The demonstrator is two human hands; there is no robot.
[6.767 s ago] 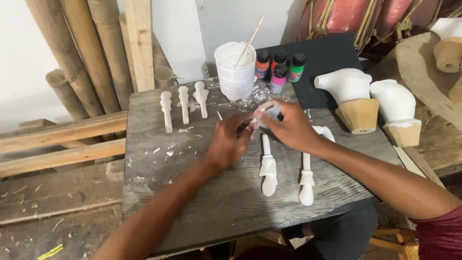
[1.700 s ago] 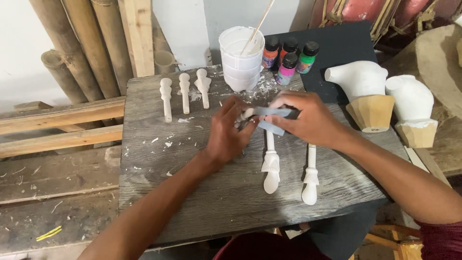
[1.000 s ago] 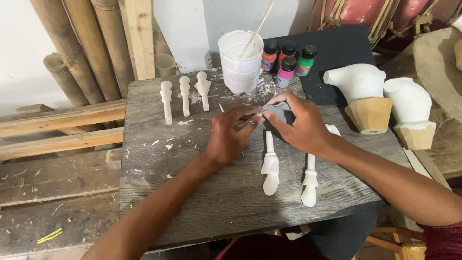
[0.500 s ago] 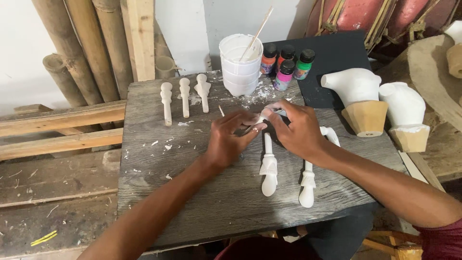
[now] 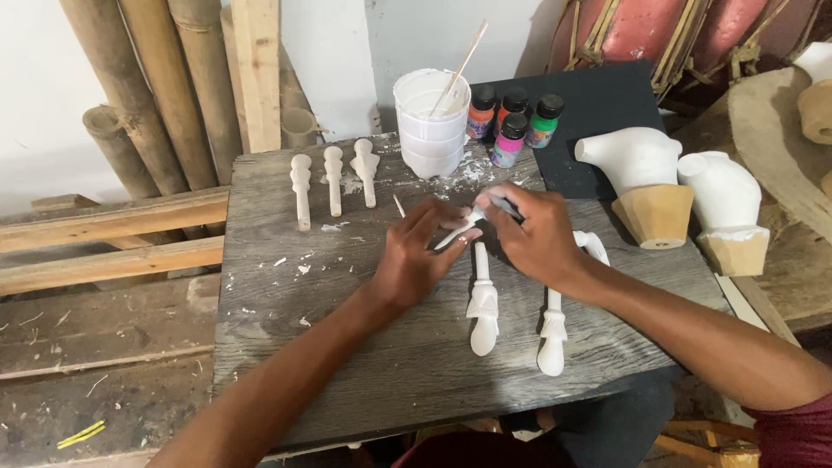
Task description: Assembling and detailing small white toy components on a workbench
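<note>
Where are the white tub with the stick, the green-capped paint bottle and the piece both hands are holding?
white tub (image 5: 431,139), head view, front wall.
green-capped paint bottle (image 5: 545,121), head view, body.
small white piece (image 5: 458,231), head view, shaft between the hands.

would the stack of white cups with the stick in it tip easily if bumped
Probably somewhat: the stack of white cups is tall and narrow, and the stick leans out over its rim. The nested cups likely add little weight, so a side knock could topple it.
</note>
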